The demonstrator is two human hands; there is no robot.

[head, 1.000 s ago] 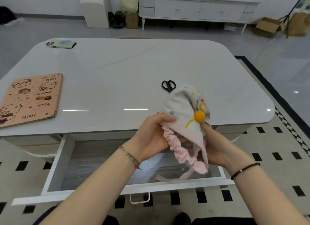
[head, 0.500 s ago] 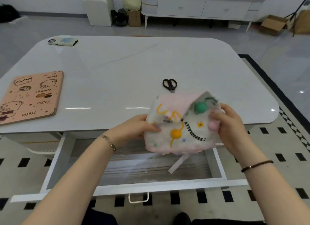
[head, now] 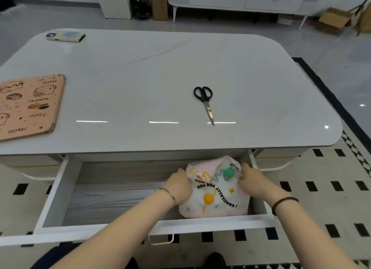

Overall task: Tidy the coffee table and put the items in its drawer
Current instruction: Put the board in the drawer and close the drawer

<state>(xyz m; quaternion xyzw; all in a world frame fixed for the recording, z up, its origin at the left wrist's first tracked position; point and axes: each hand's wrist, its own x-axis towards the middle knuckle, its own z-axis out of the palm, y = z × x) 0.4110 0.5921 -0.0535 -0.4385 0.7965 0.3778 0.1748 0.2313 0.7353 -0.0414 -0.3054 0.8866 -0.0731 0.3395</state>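
Observation:
A folded white and pink cloth cap (head: 215,190) with yellow and green pompoms lies at the right end of the open drawer (head: 112,192) of the white coffee table (head: 160,68). My left hand (head: 179,185) holds its left edge and my right hand (head: 251,181) holds its right edge, fingers curled on the fabric. Black-handled scissors (head: 204,101) lie on the tabletop right of centre. A pink cartoon-printed tablet case (head: 28,106) sits at the left edge. A phone (head: 65,36) rests at the far left corner.
The drawer's grey wood-grain floor is bare left of the cap. Its white front rail (head: 140,228) with a handle (head: 160,239) runs just under my forearms. A black-and-white patterned rug (head: 331,198) lies under the table; a white sideboard and cardboard boxes stand far behind.
Both hands folded the cap flat, then lowered it from above the table's front edge down into the right end of the drawer. The scissors are now fully uncovered.

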